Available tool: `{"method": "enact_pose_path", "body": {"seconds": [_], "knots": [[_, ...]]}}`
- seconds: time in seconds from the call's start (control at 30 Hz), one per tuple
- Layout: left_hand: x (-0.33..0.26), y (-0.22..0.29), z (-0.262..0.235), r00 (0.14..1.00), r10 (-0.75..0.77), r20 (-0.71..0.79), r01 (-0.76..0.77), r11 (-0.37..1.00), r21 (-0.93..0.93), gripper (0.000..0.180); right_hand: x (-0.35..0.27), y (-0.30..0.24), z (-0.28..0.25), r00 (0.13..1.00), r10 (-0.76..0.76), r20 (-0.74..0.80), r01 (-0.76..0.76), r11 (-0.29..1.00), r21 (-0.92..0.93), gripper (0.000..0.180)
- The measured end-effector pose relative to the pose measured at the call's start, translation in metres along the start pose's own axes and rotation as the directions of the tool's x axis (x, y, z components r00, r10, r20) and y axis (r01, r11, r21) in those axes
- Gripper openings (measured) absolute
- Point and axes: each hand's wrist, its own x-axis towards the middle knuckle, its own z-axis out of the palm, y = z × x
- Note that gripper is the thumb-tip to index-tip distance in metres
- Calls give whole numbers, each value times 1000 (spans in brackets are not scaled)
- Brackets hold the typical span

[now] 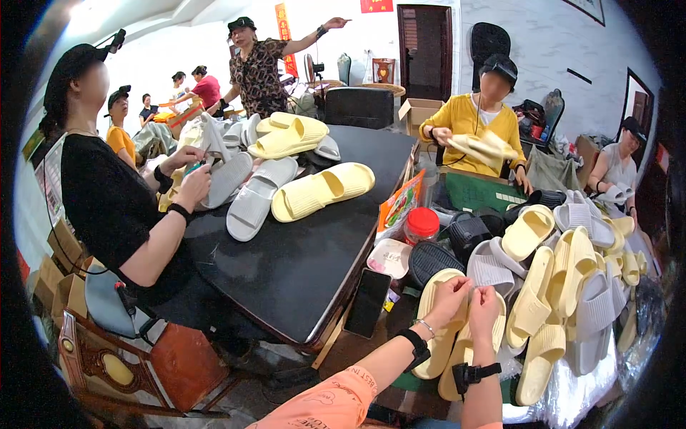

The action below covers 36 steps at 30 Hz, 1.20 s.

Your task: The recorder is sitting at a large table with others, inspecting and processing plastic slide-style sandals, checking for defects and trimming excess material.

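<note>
Pinching the upper edge of a pair of pale yellow ribbed foam slippers [446, 336] with our left hand [449, 299] and right hand [484, 304], fingers closed, we judge them mid-pairing at the slipper-piled table's near edge, next needing steady alignment.

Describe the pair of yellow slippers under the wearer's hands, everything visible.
The yellow slippers are two pale-yellow slides, seemingly soft moulded foam, lying side by side with soles up, toes pointing away from the wearer. Fine ribbing shows on the soles. The left hand and right hand rest on their far ends, fingers pinched together there; what they pinch is too small to tell. The pair sits at the near edge of a slipper pile, beside the dark table.
</note>
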Motion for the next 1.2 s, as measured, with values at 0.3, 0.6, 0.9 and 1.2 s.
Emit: {"method": "enact_pose_path", "body": {"seconds": [0.3, 0.6, 0.9, 1.2], "knots": [[7, -3, -3, 1000, 20, 15, -21, 999, 32, 15, 3, -4, 1, 1000, -29, -1, 29, 999, 14, 10], [2, -2, -6, 1000, -3, 31, 4, 999, -42, 13, -1, -8, 2, 1000, -26, -14, 26, 1000, -13, 10], [-1, 6, 3, 991, -67, 118, 73, 996, -46, 8, -2, 5, -6, 996, -52, -65, 50, 998, -41, 13], [8, 9, -4, 985, -156, 78, 170, 961, -217, 14, 6, 0, 3, 998, -16, -66, 14, 999, -38, 12]]}}
